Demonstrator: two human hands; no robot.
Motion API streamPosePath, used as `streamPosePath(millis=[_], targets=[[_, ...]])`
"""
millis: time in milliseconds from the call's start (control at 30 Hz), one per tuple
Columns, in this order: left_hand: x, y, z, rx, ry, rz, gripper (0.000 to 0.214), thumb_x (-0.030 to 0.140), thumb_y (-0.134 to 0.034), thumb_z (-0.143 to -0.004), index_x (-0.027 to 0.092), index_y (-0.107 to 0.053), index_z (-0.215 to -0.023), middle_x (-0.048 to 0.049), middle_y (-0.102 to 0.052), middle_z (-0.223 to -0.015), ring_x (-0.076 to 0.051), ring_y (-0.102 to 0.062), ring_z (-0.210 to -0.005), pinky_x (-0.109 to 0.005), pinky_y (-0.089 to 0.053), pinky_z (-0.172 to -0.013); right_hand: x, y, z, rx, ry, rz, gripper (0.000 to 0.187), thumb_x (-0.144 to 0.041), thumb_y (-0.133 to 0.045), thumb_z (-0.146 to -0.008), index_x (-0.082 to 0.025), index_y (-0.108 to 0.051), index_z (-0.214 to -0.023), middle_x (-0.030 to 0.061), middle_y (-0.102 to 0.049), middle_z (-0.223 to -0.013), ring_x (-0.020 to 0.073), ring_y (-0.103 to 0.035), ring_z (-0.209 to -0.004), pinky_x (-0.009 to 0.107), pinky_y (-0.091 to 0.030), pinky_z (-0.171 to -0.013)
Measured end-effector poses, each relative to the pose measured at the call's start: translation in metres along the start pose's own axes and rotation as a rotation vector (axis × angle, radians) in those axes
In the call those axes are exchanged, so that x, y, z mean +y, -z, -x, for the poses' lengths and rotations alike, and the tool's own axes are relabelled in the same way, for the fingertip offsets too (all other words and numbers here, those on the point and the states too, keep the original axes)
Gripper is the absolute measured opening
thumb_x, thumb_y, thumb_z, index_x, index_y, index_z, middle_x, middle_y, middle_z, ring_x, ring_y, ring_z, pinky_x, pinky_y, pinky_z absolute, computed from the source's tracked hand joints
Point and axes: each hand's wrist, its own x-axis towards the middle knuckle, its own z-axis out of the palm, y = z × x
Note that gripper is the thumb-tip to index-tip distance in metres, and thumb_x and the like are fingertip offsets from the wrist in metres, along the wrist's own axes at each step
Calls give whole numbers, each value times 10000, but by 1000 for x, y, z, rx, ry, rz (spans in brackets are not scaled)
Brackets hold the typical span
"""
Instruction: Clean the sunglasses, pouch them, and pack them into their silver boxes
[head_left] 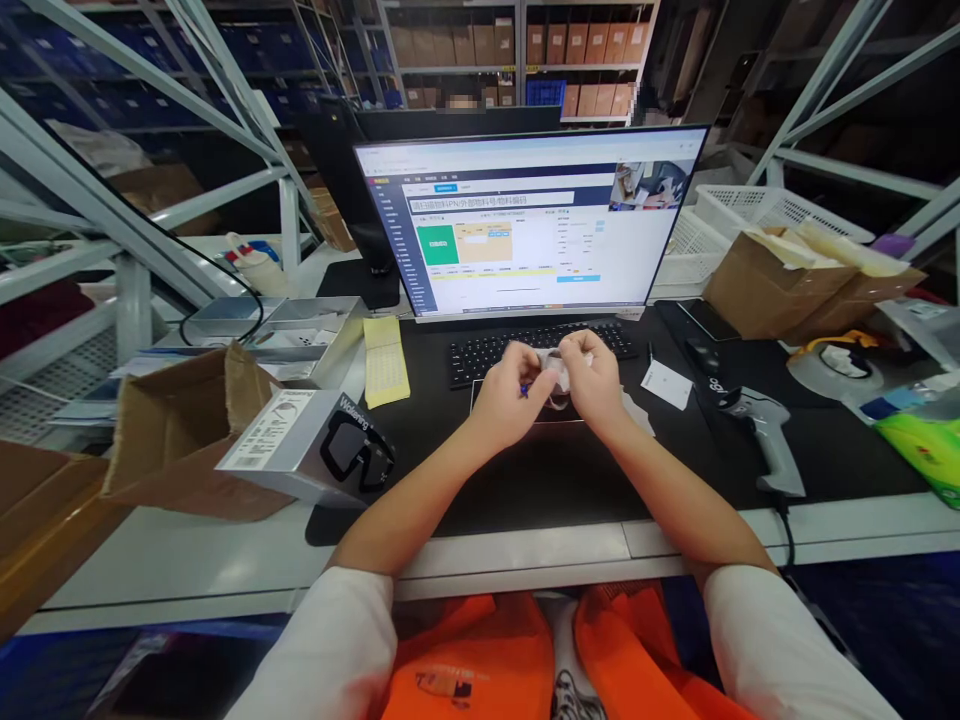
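Both hands meet over the black desk mat, just in front of the keyboard (480,358). My left hand (511,398) is closed on one side of a small whitish, partly see-through wrapped item (556,374). Pinching its other side is my right hand (594,378). What lies inside the wrapping is too small to make out. A blue tip (524,390) shows by my left fingers; its kind is unclear. Beneath the hands lies a dark flat object, mostly covered. Left of my forearm stands a silver box (300,450) with goggles printed on it.
A monitor (525,230) stands behind the keyboard. On the left are an opened cardboard box (187,430) and a yellow note pad (386,362). To the right lie a white card (667,385), a mouse (703,354), a barcode scanner (765,440) and a tape roll (836,372).
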Motion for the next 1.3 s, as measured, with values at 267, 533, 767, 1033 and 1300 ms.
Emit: streamPosePath(millis=[267, 533, 767, 1033, 1300], targets=[[7, 3, -1, -14, 111, 422, 522, 350, -794, -774, 190, -611, -1236, -65, -671, -1090, -126, -654, -780, -226, -579, -642, -16, 20, 2, -318, 330, -117, 255, -445, -565, -973, -212, -615, -883, 81, -624, -1072, 221, -609, -1018, 390, -502, -902], [7, 2, 2, 75, 127, 520, 298, 405, -787, -793, 166, -651, -909, 47, -578, -634, -50, -520, -435, -147, -420, -405, -25, 21, 7, -207, 522, 83, 51, -233, -639, -924, -226, -640, -975, 75, -663, -1041, 191, -648, -877, 340, -547, -748], [3, 6, -6, 275, 142, 787, 323, 338, -854, -672, 188, -593, -787, 56, -580, -628, -36, -457, -450, -117, -286, -358, -26, 36, -5, -230, 431, 331, 476, -297, -621, -885, -213, -520, -1342, 118, -617, -1279, 237, -627, -1041, 410, -494, -941], [-8, 11, -9, 141, 39, 679, 506, 301, -796, -691, 220, -699, -1181, -65, -756, -1108, -196, -726, -915, -269, -589, -750, -37, 43, -8, -454, 286, 381, 275, -400, -501, -1000, -202, -526, -811, -1, -607, -701, 138, -534, -638, 270, -369, -619], [-34, 20, -20, 330, -250, -87, 517, 168, -635, -764, 175, -644, -1281, -66, -759, -1047, -164, -690, -845, -255, -537, -769, -63, 64, 11, -624, 281, 147, 548, -488, -485, -1027, -189, -367, -584, -40, -352, -527, 74, -306, -497, 268, -223, -502]])
